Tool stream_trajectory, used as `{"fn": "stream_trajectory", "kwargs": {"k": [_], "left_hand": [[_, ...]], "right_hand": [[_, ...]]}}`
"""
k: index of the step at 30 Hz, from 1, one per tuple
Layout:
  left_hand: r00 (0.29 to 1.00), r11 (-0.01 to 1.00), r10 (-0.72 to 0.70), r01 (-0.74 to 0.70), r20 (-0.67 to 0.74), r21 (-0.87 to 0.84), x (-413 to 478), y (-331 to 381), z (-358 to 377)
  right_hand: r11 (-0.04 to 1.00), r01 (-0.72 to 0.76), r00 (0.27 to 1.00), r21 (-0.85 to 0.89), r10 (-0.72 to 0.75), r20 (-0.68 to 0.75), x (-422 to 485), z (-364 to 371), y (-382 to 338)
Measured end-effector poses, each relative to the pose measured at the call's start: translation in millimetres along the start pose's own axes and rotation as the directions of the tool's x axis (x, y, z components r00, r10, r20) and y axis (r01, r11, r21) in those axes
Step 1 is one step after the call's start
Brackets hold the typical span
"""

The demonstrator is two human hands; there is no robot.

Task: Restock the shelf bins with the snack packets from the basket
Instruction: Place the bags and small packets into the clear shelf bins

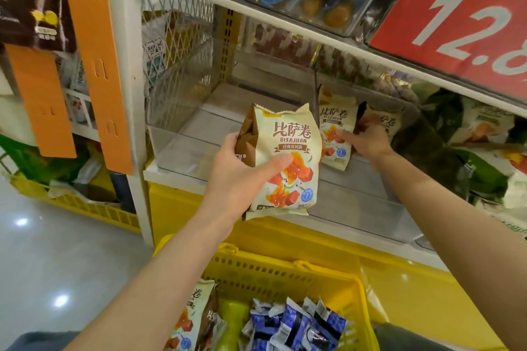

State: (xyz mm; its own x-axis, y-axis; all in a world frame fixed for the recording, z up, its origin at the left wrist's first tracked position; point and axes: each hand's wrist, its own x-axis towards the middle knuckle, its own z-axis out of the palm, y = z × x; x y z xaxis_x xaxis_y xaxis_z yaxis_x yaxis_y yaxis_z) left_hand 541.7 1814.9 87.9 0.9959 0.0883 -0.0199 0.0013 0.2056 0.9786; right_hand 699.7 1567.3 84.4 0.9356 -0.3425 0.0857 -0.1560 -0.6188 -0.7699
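Snack packet (288, 151), cream with a brown side and printed BISAJUAN, stands upright in the left hand (242, 171). The thumb lies across its front and the fingers wrap behind the brown edge. It is held in the air just in front of the clear shelf bin (182, 148), above the bin's front wall.

The right hand (368, 142) reaches over that wall, well apart from the left. Its fingers are curled on the brown edge of a far packet (385, 120) of the same kind, deep in the right part of the bin. The thumb points left toward a middle packet (335, 134), which stands tilted against a dark divider. The left part of the bin holds nothing that shows.

The yellow basket (273, 268) sits below, between the forearms. More cream packets (194, 319) lie in its left end, with a heap of blue and white packets (299, 325) beside them.

On the shelf above, an upper bin (356, 20) is full of round sweets in blue wrappers. A red price sign (456, 8) hangs at the upper right. Green bags (456, 151) fill the next section to the right. Orange strips (94, 51) hang down the shelf post on the left, and a yellow crate (94, 208) rests on the floor there.
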Motion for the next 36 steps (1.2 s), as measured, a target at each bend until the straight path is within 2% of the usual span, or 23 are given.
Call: {"fn": "stream_trajectory", "kwargs": {"k": [3, 7, 12, 16, 18, 19, 22, 23, 25, 27, 29, 33, 36], "left_hand": [[1.000, 1.000, 0.002, -0.002, -0.003, -0.017, 2.2, -1.2, 0.3], [1.000, 1.000, -0.003, 0.003, -0.003, -0.010, 4.8, -1.8, 0.2], [1.000, 1.000, 0.017, -0.017, -0.002, 0.012, 4.7, -0.9, 0.3], [1.000, 0.999, 0.023, -0.023, -0.010, 0.024, 0.4, 2.0, 0.9], [1.000, 1.000, 0.019, -0.019, -0.022, 0.025, -2.4, 2.7, 0.9], [1.000, 0.999, 0.018, -0.017, -0.025, 0.033, -4.0, 3.0, 0.9], [0.999, 0.990, 0.050, -0.053, 0.020, 0.131, -8.7, 3.0, 0.0], [0.995, 0.982, 0.077, -0.085, 0.056, 0.168, -10.6, 2.9, 0.0], [0.979, 0.959, 0.143, -0.174, 0.148, 0.222, -16.8, 3.3, 0.8], [0.955, 0.928, 0.183, -0.246, 0.232, 0.280, -26.5, 3.5, 2.6], [0.934, 0.895, 0.211, -0.304, 0.290, 0.328, -36.9, 1.9, 4.4], [0.896, 0.817, 0.237, -0.392, 0.375, 0.422, -55.0, -1.8, 12.6], [0.840, 0.660, 0.355, -0.536, 0.411, 0.526, -59.1, 5.3, 31.7]], "right_hand": [[0.996, 0.083, 0.994, -0.022, -0.084, -0.063, 10.2, 4.2, 1.9], [0.992, 0.027, 1.000, -0.119, -0.028, -0.008, 20.7, 9.6, 7.9], [0.989, 0.011, 0.997, -0.149, 0.000, 0.078, 20.5, 1.4, 5.0], [0.991, 0.008, 0.999, -0.135, -0.001, 0.046, -4.3, -8.6, -6.5], [0.980, 0.073, 0.997, -0.182, -0.077, -0.012, -27.0, -14.8, -17.5], [0.978, 0.142, 0.987, -0.153, -0.151, -0.048, -42.0, -18.5, -23.1], [0.925, 0.380, 0.922, 0.033, -0.375, -0.097, -98.8, -32.3, -41.4], [0.880, 0.475, 0.880, 0.015, -0.475, -0.035, -117.7, -37.9, -47.0], [0.761, 0.642, 0.760, -0.092, -0.614, 0.213, -147.9, -49.1, -54.8], [0.674, 0.716, 0.663, -0.179, -0.577, 0.477, -170.0, -58.2, -57.9], [0.644, 0.726, 0.633, -0.242, -0.488, 0.601, -186.1, -65.5, -56.5], [0.503, 0.798, 0.596, -0.331, -0.584, 0.551, -205.6, -82.1, -42.6], [0.485, 0.787, 0.615, -0.382, -0.668, 0.418, -205.9, -103.4, -38.8]]}}
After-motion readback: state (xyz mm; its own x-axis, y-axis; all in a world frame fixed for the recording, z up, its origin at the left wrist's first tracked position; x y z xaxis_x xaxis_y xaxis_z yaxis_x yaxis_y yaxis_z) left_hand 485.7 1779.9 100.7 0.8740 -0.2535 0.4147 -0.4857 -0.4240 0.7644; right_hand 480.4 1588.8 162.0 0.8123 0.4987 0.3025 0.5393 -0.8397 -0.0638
